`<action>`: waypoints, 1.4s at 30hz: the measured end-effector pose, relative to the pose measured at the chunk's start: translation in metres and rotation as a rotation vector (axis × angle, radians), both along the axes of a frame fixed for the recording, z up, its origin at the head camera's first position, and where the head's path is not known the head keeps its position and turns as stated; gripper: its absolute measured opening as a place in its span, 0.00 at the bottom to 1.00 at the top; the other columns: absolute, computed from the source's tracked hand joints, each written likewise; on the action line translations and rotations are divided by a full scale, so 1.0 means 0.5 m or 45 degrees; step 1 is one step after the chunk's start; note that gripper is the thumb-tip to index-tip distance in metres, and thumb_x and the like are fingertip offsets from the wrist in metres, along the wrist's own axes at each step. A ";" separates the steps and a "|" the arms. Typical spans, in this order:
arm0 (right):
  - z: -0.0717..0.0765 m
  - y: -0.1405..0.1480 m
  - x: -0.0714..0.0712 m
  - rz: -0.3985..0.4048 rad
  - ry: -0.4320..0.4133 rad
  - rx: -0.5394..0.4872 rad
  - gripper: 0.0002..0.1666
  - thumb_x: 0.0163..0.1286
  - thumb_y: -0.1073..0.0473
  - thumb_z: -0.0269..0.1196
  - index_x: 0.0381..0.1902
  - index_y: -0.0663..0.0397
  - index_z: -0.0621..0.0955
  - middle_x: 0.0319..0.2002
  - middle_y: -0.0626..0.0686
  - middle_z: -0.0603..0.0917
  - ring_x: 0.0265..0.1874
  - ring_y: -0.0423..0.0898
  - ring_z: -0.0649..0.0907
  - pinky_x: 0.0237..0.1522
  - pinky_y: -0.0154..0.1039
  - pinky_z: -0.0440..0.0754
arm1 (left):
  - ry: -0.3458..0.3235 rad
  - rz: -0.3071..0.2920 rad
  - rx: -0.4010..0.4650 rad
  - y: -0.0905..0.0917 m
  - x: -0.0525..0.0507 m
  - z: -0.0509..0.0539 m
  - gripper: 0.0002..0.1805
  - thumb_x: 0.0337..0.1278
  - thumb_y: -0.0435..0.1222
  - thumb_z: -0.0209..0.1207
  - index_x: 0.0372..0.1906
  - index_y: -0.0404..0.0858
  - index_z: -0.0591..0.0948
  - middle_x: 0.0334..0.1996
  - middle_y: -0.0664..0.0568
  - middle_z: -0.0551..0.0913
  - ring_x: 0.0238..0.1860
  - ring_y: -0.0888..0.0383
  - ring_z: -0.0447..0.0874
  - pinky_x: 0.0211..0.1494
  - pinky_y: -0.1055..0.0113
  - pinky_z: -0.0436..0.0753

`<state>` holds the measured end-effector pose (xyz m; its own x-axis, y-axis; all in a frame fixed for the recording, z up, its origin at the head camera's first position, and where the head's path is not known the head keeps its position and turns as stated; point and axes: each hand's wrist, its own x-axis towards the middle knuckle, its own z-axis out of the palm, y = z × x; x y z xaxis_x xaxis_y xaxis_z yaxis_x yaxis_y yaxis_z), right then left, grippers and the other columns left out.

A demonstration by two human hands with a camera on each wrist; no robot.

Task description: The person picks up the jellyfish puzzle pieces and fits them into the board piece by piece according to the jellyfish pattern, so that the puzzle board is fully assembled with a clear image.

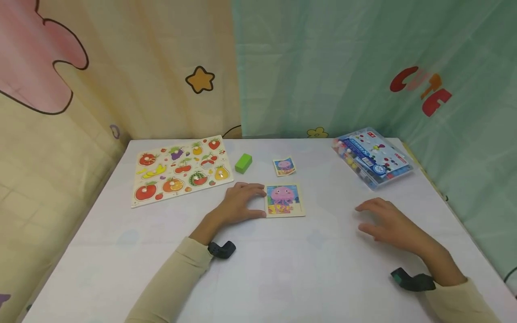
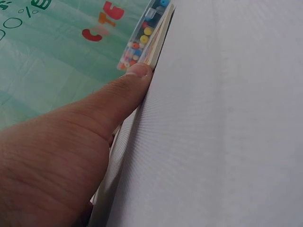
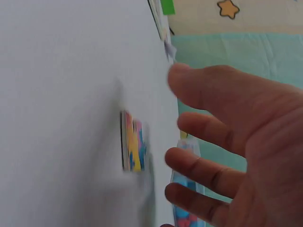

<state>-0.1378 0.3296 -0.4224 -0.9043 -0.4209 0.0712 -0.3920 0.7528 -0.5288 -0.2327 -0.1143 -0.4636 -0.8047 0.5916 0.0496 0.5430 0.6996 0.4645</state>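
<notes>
My left hand (image 1: 242, 204) holds the left side of a small wooden puzzle board (image 1: 300, 210), thumb at the near corner and fingers at the far one. A pink octopus-like creature fills its picture; bare wood shows at the lower right. In the left wrist view, the thumb meets the board's edge (image 2: 154, 59). Over the table at the right, my right hand (image 1: 389, 224) has its fingers spread and loosely bent, holding nothing. A small colourful puzzle piece (image 3: 133, 142) appears near its fingers in the right wrist view; the head view does not show it.
Behind the board lies a small picture card (image 1: 284, 167) with the same creature. A green block (image 1: 243, 163) and a fruit peg puzzle (image 1: 181, 170) are to its left. At the back right stands a clear case of beads (image 1: 373, 157). Curtains border the table.
</notes>
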 end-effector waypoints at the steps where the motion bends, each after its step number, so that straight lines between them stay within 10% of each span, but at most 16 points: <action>1: -0.002 0.020 0.011 -0.013 -0.010 0.029 0.26 0.63 0.56 0.75 0.57 0.55 0.81 0.56 0.58 0.76 0.55 0.59 0.74 0.42 0.45 0.80 | -0.003 0.000 0.003 -0.001 0.000 0.000 0.33 0.56 0.60 0.67 0.64 0.52 0.79 0.72 0.59 0.69 0.68 0.51 0.62 0.62 0.48 0.64; 16: -0.075 0.104 0.064 -0.035 0.407 0.009 0.27 0.42 0.71 0.80 0.42 0.46 0.87 0.45 0.50 0.79 0.48 0.35 0.70 0.45 0.37 0.65 | -0.012 -0.004 0.020 0.000 0.001 -0.004 0.32 0.56 0.60 0.67 0.64 0.53 0.79 0.72 0.59 0.69 0.68 0.51 0.62 0.63 0.48 0.63; 35: -0.081 0.079 0.062 -0.177 0.242 -0.038 0.25 0.49 0.63 0.81 0.46 0.50 0.85 0.49 0.53 0.77 0.49 0.57 0.71 0.40 0.57 0.59 | 0.001 0.020 0.007 -0.002 0.004 -0.003 0.32 0.56 0.60 0.68 0.63 0.53 0.79 0.72 0.59 0.69 0.69 0.50 0.62 0.64 0.46 0.64; 42: -0.079 0.070 0.060 -0.168 0.296 -0.070 0.24 0.46 0.66 0.81 0.39 0.44 0.83 0.47 0.50 0.80 0.50 0.45 0.71 0.40 0.52 0.59 | 0.000 0.019 -0.005 0.000 0.003 -0.002 0.32 0.56 0.60 0.67 0.64 0.53 0.79 0.72 0.59 0.69 0.69 0.50 0.62 0.64 0.46 0.64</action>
